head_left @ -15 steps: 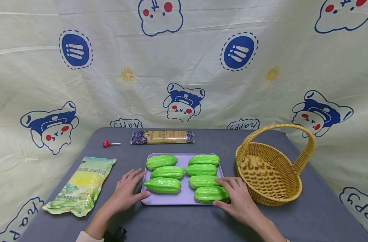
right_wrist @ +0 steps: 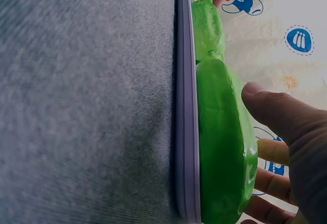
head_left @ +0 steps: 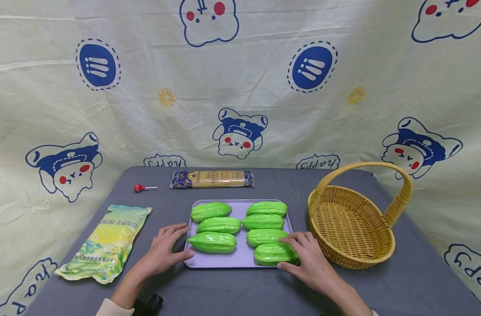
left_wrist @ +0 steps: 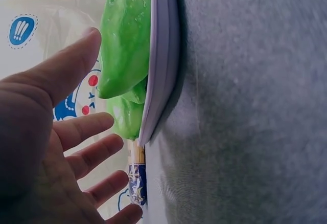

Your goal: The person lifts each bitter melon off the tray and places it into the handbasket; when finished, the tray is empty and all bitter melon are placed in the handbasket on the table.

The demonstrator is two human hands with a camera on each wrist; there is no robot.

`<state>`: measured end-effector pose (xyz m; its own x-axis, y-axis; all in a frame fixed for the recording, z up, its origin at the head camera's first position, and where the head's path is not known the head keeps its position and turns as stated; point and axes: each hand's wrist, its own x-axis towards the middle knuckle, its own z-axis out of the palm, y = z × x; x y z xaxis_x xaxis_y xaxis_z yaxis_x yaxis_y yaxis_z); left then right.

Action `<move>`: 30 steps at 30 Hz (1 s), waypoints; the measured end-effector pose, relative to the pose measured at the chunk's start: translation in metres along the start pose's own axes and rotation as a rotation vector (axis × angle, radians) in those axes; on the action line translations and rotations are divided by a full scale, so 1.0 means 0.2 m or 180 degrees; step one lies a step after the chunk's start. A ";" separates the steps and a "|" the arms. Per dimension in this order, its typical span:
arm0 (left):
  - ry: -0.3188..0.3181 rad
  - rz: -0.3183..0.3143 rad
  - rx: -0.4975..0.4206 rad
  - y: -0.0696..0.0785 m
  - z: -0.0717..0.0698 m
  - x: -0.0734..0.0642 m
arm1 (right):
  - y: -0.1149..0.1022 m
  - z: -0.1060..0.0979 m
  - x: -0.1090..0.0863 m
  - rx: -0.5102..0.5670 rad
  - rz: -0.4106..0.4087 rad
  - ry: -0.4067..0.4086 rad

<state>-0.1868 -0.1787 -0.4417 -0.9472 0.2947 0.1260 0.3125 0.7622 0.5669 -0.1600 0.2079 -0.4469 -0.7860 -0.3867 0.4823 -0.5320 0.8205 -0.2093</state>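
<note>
A lilac tray [head_left: 244, 260] lies on the grey table, bearing several glossy, bright green, ridged gourds in two columns. My left hand [head_left: 164, 249] is beside the tray's left edge, thumb and fingers spread, holding nothing. Its thumb points toward the front-left gourd [head_left: 212, 242]; in the left wrist view the fingers [left_wrist: 94, 155] stand apart from that gourd [left_wrist: 125, 40]. My right hand [head_left: 308, 262] hovers around the right end of the front-right gourd [head_left: 275, 254], fingers relaxed. The right wrist view has its thumb [right_wrist: 276, 109] beside that gourd [right_wrist: 225, 147], with the fingers behind it.
A wicker basket [head_left: 352, 228] with a tall handle stands right of the tray. To the left lies a yellow-green plastic packet [head_left: 106, 243]. Behind the tray are a blue-and-yellow pack [head_left: 212, 179], which looks like noodles, and a red lollipop [head_left: 139, 188]. A patterned curtain hangs behind.
My left hand has shifted slightly left, away from the tray. My right hand has edged slightly left over the front-right gourd. The gourds and tray have stayed put.
</note>
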 end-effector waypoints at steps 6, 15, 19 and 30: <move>-0.0115 -0.0042 -0.0089 -0.02 0.00 0.01 | 0.01 0.02 0.00 0.0063 -0.0063 0.0035; -0.0200 -0.0015 -0.0161 -0.06 0.00 0.01 | 0.02 0.02 0.01 0.0076 -0.0062 0.0003; -0.0255 -0.0044 -0.0135 -0.07 0.01 0.01 | 0.02 0.02 0.01 0.0090 -0.0061 -0.0026; -0.0433 -0.0087 -0.0143 -0.10 0.01 0.03 | 0.04 0.03 0.00 0.0112 -0.0157 0.0056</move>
<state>-0.1984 -0.1898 -0.4540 -0.9360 0.3519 0.0003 0.2804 0.7453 0.6049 -0.1670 0.2109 -0.4539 -0.7531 -0.4187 0.5075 -0.5810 0.7852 -0.2143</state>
